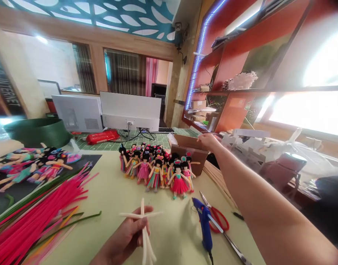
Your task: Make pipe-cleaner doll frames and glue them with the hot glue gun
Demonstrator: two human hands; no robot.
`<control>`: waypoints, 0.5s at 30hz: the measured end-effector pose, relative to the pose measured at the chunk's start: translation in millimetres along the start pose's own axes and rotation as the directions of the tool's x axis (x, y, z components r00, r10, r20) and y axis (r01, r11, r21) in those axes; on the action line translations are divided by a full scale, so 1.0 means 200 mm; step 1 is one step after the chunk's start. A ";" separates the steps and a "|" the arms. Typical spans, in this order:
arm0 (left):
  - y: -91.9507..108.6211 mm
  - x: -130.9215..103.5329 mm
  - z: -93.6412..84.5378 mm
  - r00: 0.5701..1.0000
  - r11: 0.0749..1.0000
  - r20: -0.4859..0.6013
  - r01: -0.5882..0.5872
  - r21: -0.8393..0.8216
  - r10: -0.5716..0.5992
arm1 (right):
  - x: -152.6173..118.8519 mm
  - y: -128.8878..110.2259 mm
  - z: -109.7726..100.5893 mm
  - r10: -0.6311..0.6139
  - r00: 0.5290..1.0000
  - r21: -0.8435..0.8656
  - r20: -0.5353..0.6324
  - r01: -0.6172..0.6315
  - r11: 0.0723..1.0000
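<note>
We've got our left hand (127, 233) pinching the cross of cream fuzzy stems (145, 237) at lower centre, long axis up-down, while our farther right hand (209, 141), grip unclear, is by the open brown cardboard box (200, 169).

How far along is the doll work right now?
Looks done: the grouped dolls mid-table have hair and colourful clothes. In hand: the left hand grips a bare cream frame; the right hand is at the cardboard box, its grip unclear. Probably left: hair and clothes for that frame, which shows neither. Pink stems and the glue gun lie unheld.
</note>
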State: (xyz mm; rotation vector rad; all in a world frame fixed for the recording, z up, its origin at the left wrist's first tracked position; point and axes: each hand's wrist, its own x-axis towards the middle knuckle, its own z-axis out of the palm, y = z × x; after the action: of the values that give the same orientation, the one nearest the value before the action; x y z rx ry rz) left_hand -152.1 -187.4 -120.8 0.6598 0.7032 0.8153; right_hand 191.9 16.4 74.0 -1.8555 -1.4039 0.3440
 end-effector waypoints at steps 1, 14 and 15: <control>0.00 0.00 0.00 1.000 1.000 -0.008 0.004 0.001 -0.004 | 0.04 0.00 0.02 -0.001 1.000 -0.041 0.013 0.002 0.999; 0.09 -0.03 0.04 0.995 0.998 -0.087 0.044 0.042 -0.040 | 0.23 -0.01 0.13 0.059 0.987 -0.380 0.152 0.003 0.925; 0.09 -0.04 0.04 0.996 0.998 -0.083 0.041 0.050 -0.037 | 0.23 -0.02 0.13 0.064 0.981 -0.388 0.181 0.012 0.922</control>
State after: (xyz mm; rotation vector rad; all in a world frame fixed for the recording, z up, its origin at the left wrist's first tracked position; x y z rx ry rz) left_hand -156.6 -186.3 -100.7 0.6605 0.8113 0.7937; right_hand 189.1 69.5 68.9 -2.2098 -1.6735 0.2763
